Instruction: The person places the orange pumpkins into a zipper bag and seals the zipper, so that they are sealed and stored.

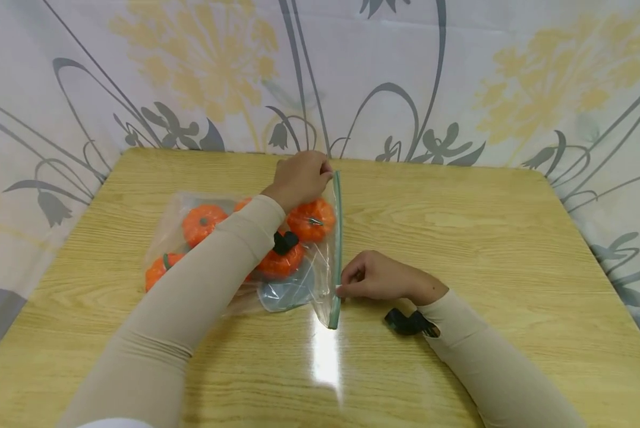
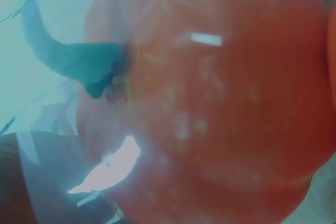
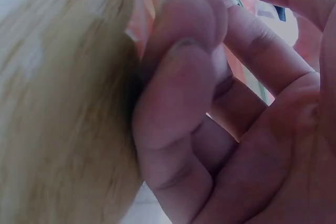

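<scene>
A clear zip bag (image 1: 325, 261) with a green zip strip (image 1: 337, 238) lies on the table, its mouth to the right. Inside are several small orange pumpkins (image 1: 204, 223) with dark green stems. My left hand (image 1: 302, 175) reaches across the bag and grips its far corner beside the strip's upper end; its fingertips are partly hidden. Near the strip's lower end, my right hand (image 1: 378, 279) pinches the strip at a small white slider (image 1: 339, 290) between thumb and fingers. One pumpkin (image 2: 210, 103) fills the left wrist view. Curled right fingers (image 3: 173, 93) show beside the tabletop in the right wrist view.
The wooden table (image 1: 459, 226) extends right of the bag and in front of it. A patterned cloth (image 1: 352, 77) hangs along its back and sides. Dark wrist devices (image 1: 405, 322) stick out at both sleeves. My left forearm (image 1: 207, 297) covers part of the bag.
</scene>
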`<state>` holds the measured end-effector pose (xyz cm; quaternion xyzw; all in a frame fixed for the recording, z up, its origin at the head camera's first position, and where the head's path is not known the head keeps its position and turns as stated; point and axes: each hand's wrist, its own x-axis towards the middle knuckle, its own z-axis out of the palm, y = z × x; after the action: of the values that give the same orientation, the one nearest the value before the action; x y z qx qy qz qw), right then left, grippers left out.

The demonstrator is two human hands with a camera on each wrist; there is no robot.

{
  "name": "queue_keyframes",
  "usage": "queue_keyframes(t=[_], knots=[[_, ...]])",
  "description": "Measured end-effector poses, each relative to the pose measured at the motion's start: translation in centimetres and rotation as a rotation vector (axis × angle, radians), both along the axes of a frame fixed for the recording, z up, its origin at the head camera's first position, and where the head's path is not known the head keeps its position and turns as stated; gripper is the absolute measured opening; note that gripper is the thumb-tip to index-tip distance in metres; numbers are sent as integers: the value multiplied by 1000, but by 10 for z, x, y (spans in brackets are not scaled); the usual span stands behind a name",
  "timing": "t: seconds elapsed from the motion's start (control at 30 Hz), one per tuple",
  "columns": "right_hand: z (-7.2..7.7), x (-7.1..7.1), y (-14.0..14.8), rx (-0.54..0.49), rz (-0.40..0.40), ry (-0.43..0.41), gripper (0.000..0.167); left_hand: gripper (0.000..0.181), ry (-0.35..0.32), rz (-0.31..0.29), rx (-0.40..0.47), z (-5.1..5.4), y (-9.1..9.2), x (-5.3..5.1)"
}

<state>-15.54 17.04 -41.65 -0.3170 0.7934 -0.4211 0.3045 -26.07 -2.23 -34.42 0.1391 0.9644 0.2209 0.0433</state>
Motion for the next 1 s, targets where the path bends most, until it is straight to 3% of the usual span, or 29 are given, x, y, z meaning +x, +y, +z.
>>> queue_keyframes(t=[0.77,1.0], knots=[[4,5,-7,51,139,39,18,18,-17,30,-25,1,-4,-1],[7,5,-3,66,174,55,18,20,23,-4,-31,9,-1,3]])
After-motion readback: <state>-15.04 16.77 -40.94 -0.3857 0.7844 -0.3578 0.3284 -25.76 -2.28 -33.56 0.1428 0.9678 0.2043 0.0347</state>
